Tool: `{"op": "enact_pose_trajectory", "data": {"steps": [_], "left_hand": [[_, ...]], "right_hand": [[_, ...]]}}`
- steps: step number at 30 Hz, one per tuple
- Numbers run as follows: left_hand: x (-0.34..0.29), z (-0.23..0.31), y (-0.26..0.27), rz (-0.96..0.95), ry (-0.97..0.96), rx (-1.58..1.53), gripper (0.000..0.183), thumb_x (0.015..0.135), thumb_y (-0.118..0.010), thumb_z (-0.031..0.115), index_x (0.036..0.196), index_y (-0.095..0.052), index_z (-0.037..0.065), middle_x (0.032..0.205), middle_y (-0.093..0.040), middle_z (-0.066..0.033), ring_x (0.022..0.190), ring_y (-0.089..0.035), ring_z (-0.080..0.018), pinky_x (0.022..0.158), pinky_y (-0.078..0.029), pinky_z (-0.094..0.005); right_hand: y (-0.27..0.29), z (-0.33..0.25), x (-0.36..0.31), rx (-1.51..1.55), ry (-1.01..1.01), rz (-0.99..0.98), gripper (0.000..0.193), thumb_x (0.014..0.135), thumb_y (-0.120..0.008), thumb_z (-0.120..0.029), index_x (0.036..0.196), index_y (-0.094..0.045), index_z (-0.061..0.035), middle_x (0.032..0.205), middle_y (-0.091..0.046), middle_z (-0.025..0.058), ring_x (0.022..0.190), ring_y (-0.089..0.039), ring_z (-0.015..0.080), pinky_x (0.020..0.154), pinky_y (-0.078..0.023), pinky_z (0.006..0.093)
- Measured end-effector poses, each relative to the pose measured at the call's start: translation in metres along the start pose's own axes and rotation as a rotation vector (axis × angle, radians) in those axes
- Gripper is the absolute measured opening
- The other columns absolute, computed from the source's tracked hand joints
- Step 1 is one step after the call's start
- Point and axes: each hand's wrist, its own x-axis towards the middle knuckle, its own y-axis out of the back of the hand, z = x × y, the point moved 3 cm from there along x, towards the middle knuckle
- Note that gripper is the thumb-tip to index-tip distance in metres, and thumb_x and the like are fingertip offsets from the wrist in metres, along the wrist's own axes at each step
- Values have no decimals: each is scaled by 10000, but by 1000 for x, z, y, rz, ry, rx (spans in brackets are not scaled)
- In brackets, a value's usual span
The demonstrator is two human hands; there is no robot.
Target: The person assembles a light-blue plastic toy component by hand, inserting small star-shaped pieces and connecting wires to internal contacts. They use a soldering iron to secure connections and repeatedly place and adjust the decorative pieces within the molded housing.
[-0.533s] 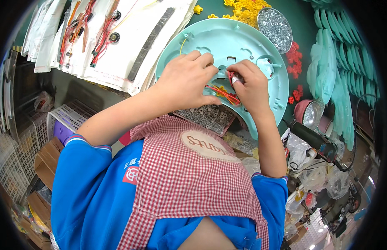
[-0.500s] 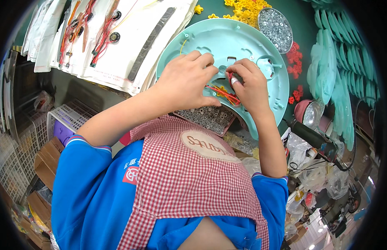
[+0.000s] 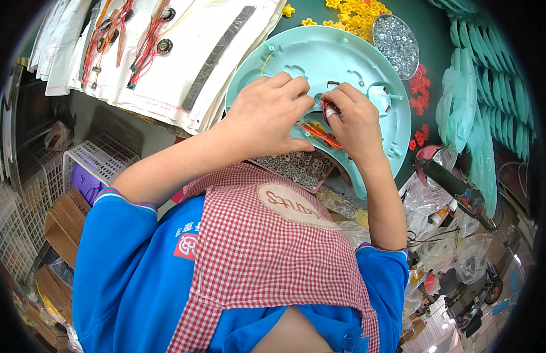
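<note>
A curved turquoise plastic shell lies in front of me with its hollow inner side up, showing pegs and round recesses. My left hand is bent over its left part, thumb at the inner edge; the other fingertips are partly hidden. Pinched in my right hand, over the shell's middle, are thin red wires. More red and orange wires run between the hands, over a yellow plastic piece. A single yellow wire sticks up at the shell's upper left.
A round dish of small metal parts stands beyond the shell, near yellow star-shaped pieces and red pieces. Turquoise shells are stacked right, a power screwdriver below. Wired speakers lie on white bags left; a screw tray sits nearest me.
The whole view has shifted slightly, so the table things appear a little further right. Both hands keep nearly the same places on the shell, and the right still pinches the wires.
</note>
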Motion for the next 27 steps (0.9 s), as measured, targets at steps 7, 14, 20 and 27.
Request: {"op": "enact_pose_trajectory", "data": {"steps": [7, 14, 20, 27], "left_hand": [[1, 0, 0, -6, -13, -8, 585, 591, -855, 396, 1048, -654, 91, 1076, -578, -28, 1021, -573, -213, 857, -503, -351], [5, 6, -1, 2, 4, 30, 698, 579, -846, 450, 1135, -629, 88, 1090, -582, -41, 1023, -566, -223, 864, -482, -362], [13, 8, -6, -30, -22, 11, 736, 572, -848, 459, 1167, -619, 92, 1134, -584, -38, 1054, -558, -221, 889, -454, -368], [11, 8, -8, -3, -34, 2, 741, 570, -849, 458, 1173, -624, 91, 1145, -588, -40, 1053, -559, -227, 887, -463, -378]], "right_hand": [[-4, -1, 1, -49, -5, -16, 150, 743, -638, 11, 886, -652, -32, 871, -618, 107, 804, -630, 291, 730, -518, 385], [20, 18, -20, 162, -238, 202, 184, 750, -640, 61, 905, -666, -35, 855, -665, 97, 786, -653, 270, 700, -517, 359], [32, 30, -20, 18, -80, 182, 245, 737, -620, 74, 941, -675, -51, 897, -681, 97, 810, -656, 280, 733, -520, 367], [29, 27, -22, 90, -165, 113, 296, 761, -615, 111, 1023, -646, -22, 896, -701, 85, 835, -685, 201, 745, -544, 305]]}}
